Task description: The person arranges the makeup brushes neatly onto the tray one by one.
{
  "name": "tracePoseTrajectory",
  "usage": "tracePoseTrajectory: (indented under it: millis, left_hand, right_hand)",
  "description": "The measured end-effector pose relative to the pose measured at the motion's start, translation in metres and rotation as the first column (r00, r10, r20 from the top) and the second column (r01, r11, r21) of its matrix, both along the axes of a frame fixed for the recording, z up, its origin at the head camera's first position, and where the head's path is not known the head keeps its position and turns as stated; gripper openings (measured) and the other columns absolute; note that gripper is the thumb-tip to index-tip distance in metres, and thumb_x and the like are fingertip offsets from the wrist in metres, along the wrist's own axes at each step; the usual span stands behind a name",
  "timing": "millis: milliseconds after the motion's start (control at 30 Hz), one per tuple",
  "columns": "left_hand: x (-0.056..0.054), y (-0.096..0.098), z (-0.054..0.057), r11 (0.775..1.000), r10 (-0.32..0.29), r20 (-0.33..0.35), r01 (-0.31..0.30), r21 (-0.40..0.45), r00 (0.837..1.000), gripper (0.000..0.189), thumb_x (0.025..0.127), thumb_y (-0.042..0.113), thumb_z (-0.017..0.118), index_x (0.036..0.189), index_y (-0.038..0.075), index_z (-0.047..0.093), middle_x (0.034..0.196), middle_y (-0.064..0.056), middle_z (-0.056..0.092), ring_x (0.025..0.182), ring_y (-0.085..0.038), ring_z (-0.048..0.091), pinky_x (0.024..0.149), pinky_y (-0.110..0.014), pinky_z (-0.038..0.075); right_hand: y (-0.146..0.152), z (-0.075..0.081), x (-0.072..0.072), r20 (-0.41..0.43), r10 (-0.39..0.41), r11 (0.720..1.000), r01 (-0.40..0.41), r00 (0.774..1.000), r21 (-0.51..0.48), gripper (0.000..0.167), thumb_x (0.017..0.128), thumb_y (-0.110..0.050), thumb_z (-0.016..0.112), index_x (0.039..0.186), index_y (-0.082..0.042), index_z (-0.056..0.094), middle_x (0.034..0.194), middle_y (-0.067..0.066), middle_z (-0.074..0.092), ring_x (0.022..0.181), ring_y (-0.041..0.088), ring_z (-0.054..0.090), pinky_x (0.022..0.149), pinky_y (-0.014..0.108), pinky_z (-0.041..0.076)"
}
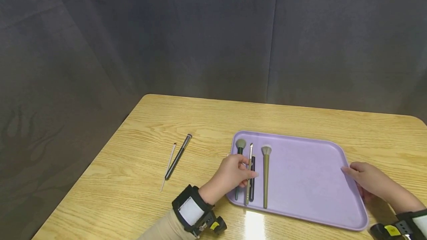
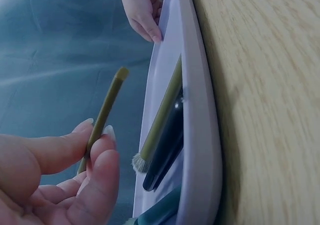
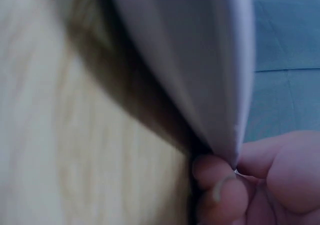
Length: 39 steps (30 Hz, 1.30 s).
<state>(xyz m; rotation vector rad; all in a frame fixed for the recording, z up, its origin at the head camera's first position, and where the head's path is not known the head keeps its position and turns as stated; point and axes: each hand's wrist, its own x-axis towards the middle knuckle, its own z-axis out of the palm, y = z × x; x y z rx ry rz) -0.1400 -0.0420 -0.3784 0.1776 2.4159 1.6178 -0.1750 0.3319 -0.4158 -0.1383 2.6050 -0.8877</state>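
Note:
Over the left end of a lilac tray (image 1: 307, 180), my left hand (image 1: 233, 171) pinches a slim olive-handled makeup brush (image 2: 106, 107) between thumb and fingers. The left wrist view shows this brush raised off the tray. Beneath and beside it on the tray lie a dark green brush with a fluffy head (image 1: 240, 143), a black-handled brush (image 1: 252, 184) whose top is partly hidden, and a thicker olive brush with pale bristles (image 1: 265, 177). My right hand (image 1: 370, 180) grips the tray's right rim, thumb on top and fingers curled underneath.
Left of the tray, a black brush (image 1: 178, 157) with a silvery ferrule lies on the wooden table (image 1: 133, 180), touching or crossing a thin white-handled brush (image 1: 169, 164). A dark grey cloth (image 1: 200, 40) hangs behind the table's far edge.

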Motion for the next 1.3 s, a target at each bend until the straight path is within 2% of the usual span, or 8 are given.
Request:
tracePoseTrajectory:
  millis: [633, 967, 1300]
  left_hand:
    - [0.000, 0.009, -0.002, 1.000, -0.006, -0.025, 0.005, -0.018, 1.000, 0.021, 0.080, -0.001, 0.077, 0.093, -0.004, 0.061, 0.058, 0.001, 0.054, 0.043, -0.008, 0.050, 0.044, -0.023, 0.048]
    - [-0.002, 0.013, -0.001, 0.999, -0.034, -0.009, 0.034, -0.024, 0.999, 0.027, 0.082, 0.003, 0.076, 0.102, -0.007, 0.062, 0.061, 0.001, 0.056, 0.046, -0.006, 0.051, 0.047, -0.024, 0.051]
    - [-0.002, 0.019, 0.001, 1.000, -0.016, 0.004, 0.016, -0.004, 1.000, 0.025, 0.080, 0.000, 0.077, 0.099, -0.008, 0.063, 0.061, 0.001, 0.055, 0.045, -0.007, 0.050, 0.046, -0.024, 0.050]
  right_hand:
    - [-0.001, 0.001, 0.001, 0.007, -0.009, 1.000, 0.009, 1.000, 0.003, 0.031, 0.106, -0.019, 0.036, 0.082, -0.004, 0.047, 0.055, 0.004, 0.047, 0.041, 0.016, 0.048, 0.040, 0.028, 0.043]
    - [-0.001, -0.001, 0.002, -0.005, -0.022, 1.000, 0.022, 1.000, -0.021, 0.032, 0.106, -0.019, 0.036, 0.079, -0.005, 0.046, 0.054, 0.004, 0.045, 0.041, 0.015, 0.046, 0.040, 0.030, 0.045]
    - [-0.001, -0.001, 0.001, -0.021, -0.003, 1.000, 0.003, 1.000, 0.013, 0.030, 0.105, -0.017, 0.036, 0.081, -0.003, 0.048, 0.055, 0.004, 0.047, 0.041, 0.016, 0.049, 0.040, 0.031, 0.046]
